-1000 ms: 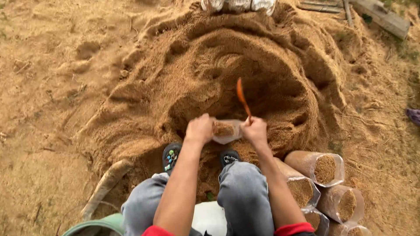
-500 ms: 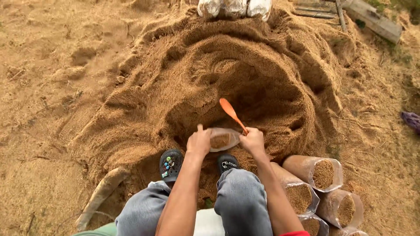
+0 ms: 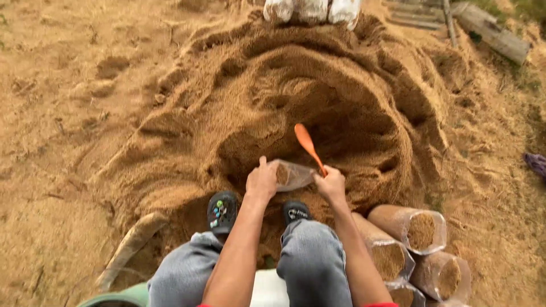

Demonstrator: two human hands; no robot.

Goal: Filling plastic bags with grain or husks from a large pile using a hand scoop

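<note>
holding a clear plastic bag (image 3: pixel 293 174) open-mouthed against the sawdust heap (image 3: pixel 296 102), the left hand (image 3: pixel 261 182) pinches its rim while the right hand (image 3: pixel 331 185) grips rim and orange scoop (image 3: pixel 307 145), filled bags (image 3: pixel 409 227) stacked beside.

- Clear plastic bag (image 3: pixel 293 174): small, partly filled with tan sawdust, mouth held open, lying tilted at the pile's foot.
- Orange spoon (image 3: pixel 307 145): slim, plastic, bowl raised up-left, handle slanting down beside the bag's mouth.
</note>
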